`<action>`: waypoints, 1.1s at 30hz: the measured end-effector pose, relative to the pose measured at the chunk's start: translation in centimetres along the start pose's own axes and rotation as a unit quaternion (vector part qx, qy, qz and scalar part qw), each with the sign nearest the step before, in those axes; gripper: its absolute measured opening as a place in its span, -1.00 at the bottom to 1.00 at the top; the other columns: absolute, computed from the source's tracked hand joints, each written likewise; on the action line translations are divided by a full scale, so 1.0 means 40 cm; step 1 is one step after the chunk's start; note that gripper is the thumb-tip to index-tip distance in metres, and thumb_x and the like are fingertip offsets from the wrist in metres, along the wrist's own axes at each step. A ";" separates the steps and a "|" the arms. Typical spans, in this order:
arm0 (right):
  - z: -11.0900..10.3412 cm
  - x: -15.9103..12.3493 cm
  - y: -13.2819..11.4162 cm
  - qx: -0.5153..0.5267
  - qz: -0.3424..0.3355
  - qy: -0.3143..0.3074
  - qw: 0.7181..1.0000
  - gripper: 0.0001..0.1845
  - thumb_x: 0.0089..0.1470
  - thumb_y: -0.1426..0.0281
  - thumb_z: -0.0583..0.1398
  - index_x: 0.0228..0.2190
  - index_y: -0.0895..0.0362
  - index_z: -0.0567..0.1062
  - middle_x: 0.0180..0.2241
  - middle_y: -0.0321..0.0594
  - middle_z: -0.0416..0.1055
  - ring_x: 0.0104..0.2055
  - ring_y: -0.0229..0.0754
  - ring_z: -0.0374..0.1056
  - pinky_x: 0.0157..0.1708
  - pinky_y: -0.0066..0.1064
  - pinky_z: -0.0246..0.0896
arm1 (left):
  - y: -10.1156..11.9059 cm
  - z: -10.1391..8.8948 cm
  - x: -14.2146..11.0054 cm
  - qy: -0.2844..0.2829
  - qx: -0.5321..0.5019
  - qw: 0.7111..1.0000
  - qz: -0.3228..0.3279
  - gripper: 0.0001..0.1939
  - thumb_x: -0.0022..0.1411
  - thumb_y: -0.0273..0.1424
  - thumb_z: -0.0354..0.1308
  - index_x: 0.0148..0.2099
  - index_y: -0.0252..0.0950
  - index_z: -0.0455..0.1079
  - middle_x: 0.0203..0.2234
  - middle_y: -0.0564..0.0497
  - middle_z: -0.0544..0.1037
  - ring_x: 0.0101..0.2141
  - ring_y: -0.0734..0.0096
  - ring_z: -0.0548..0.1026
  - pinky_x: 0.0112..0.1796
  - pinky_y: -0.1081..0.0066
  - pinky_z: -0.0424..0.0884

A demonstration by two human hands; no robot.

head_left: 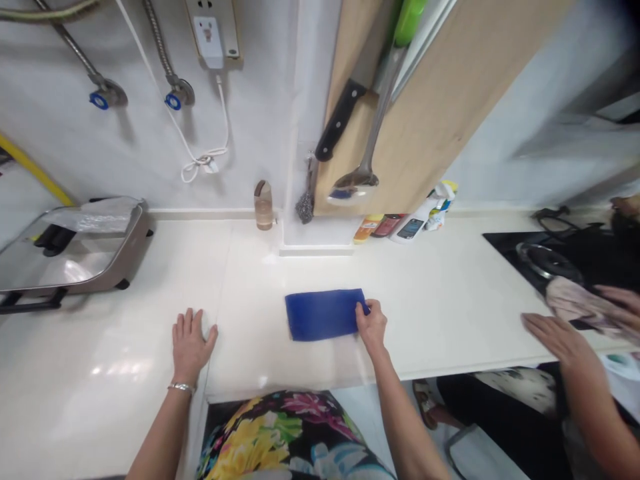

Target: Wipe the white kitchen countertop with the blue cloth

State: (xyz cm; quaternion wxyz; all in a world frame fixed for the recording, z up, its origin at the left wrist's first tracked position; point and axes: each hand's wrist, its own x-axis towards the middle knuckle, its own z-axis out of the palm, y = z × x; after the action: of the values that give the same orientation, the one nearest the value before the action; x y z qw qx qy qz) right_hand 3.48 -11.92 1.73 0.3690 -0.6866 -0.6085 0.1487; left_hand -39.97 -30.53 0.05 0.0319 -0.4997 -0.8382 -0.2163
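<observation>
From my remote seat, I look down through the head camera at a pale countertop (240, 280) with the wearer's two bare hands at its near edge. The blue cloth (323, 315) lies flat on the counter in front of the wearer, a long rectangle set nearly parallel to the edge. I have the right hand (373, 323) at its right end, thumb and fingers clamped on that corner. The left hand (191, 343) rests palm down on the counter, well apart from the cloth, fingers spread and holding nothing (a silvery bracelet (182, 387) circles that wrist).

Off to my left sits an electric pan (107, 270) with a glass lid, a clear plastic bag on top. Against the wall stands a small bottle (263, 205); near it hang a steel scourer (304, 207), then a black-handled knife (341, 120) and a ladle (383, 113) in front of a wooden panel (440, 113). A white spray bottle (413, 223) is below. At far right, beside the black cooktop (500, 248), I see a co-worker's hand (560, 337) near a crumpled pale rag (575, 307); blur hides that grip, so I cannot tell it.
</observation>
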 end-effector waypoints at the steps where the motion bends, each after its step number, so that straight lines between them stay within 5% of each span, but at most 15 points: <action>1: -0.010 0.001 -0.011 0.004 -0.010 -0.002 1.000 -0.37 0.14 -0.11 -0.03 -0.20 0.19 0.44 -0.44 -0.11 0.46 -0.46 -0.10 0.30 -0.34 -0.23 0.25 | 0.001 0.000 0.000 0.001 -0.003 1.000 0.000 -0.35 0.34 -0.09 -0.07 0.34 -0.36 0.20 0.38 -0.29 0.12 0.40 -0.12 -0.08 0.32 -0.15 -0.06; 6: 0.025 -0.064 -0.116 0.041 -0.081 -0.051 0.995 -0.46 0.15 -0.06 0.02 -0.21 0.15 0.45 -0.28 -0.08 0.50 -0.35 -0.14 0.36 -0.21 -0.22 0.35 | 0.001 -0.003 0.001 -0.003 -0.023 1.000 -0.005 -0.33 0.33 -0.06 -0.07 0.32 -0.37 0.23 0.37 -0.28 0.13 0.40 -0.10 -0.06 0.33 -0.10 -0.07; 9: 0.073 -0.124 -0.176 0.087 -0.121 -0.142 0.979 -0.48 0.17 -0.04 0.05 -0.18 0.12 0.47 -0.15 -0.08 0.52 -0.35 -0.19 0.41 -0.27 -0.27 0.42 | -0.001 0.003 -0.001 0.003 -0.033 0.999 -0.004 -0.33 0.33 -0.06 -0.06 0.32 -0.38 0.24 0.38 -0.28 0.12 0.40 -0.09 -0.06 0.34 -0.10 -0.09; 12: 0.086 -0.137 -0.191 0.197 -0.084 -0.239 0.947 -0.48 0.24 -0.01 0.01 -0.06 0.12 0.45 -0.06 -0.07 0.51 -0.32 -0.20 0.48 -0.32 -0.29 0.47 | -0.001 0.007 -0.005 0.004 -0.034 0.999 -0.010 -0.34 0.33 -0.06 -0.05 0.32 -0.35 0.24 0.38 -0.26 0.12 0.40 -0.07 -0.06 0.33 -0.11 -0.09; 14: 0.073 -0.112 -0.180 0.216 -0.059 -0.217 0.950 -0.48 0.28 0.05 -0.04 -0.01 0.15 0.43 -0.08 -0.04 0.52 -0.18 -0.13 0.51 -0.19 -0.19 0.50 | -0.001 0.006 -0.006 0.001 -0.031 0.999 -0.012 -0.34 0.32 -0.05 -0.04 0.32 -0.35 0.24 0.38 -0.26 0.14 0.40 -0.07 -0.05 0.33 -0.11 -0.08; 17: 0.061 -0.069 -0.164 0.116 -0.153 -0.142 0.971 -0.50 0.32 0.16 -0.08 0.04 0.18 0.43 0.01 0.02 0.50 0.13 -0.04 0.39 0.16 0.00 0.31 | -0.002 0.005 -0.007 -0.002 -0.031 0.999 -0.015 -0.33 0.32 -0.06 -0.03 0.32 -0.34 0.24 0.38 -0.25 0.14 0.40 -0.07 -0.05 0.33 -0.11 -0.07; 22: 0.130 -0.102 -0.203 -0.096 -0.348 -0.233 0.903 -0.45 0.31 0.30 -0.05 0.26 0.19 0.27 0.35 0.00 0.13 0.46 0.10 -0.16 0.40 0.23 -0.31 | -0.006 0.010 -0.007 0.004 -0.039 0.999 -0.026 -0.34 0.30 -0.07 -0.03 0.34 -0.29 0.22 0.39 -0.21 0.12 0.40 -0.04 -0.05 0.33 -0.11 -0.09; 27: 0.174 -0.156 -0.215 -0.184 -0.360 -0.289 0.868 -0.35 0.29 0.21 0.02 0.35 0.10 0.11 0.44 -0.04 -0.16 0.47 0.23 -0.31 0.38 0.29 -0.42 | 0.001 0.003 -0.007 -0.006 -0.019 1.000 -0.022 -0.31 0.32 -0.06 -0.11 0.35 -0.34 0.20 0.39 -0.24 0.11 0.40 -0.06 -0.07 0.34 -0.10 -0.09; 33: 0.077 -0.089 -0.081 -0.183 -0.317 -0.245 0.898 -0.35 0.26 0.22 0.05 0.33 0.05 0.16 0.43 -0.09 -0.11 0.47 0.20 -0.24 0.39 0.24 -0.31 | 0.004 -0.010 0.021 -0.058 0.025 0.997 -0.050 -0.27 0.32 -0.05 -0.20 0.37 -0.38 0.15 0.38 -0.31 0.09 0.39 -0.17 -0.07 0.31 -0.16 -0.05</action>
State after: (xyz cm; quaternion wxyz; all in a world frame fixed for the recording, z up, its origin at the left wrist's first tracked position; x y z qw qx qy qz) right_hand -1.66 -14.33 1.00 0.1034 -0.4543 -0.8818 0.0736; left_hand -40.33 -29.94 0.70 -0.0152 -0.4682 -0.8675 -0.1673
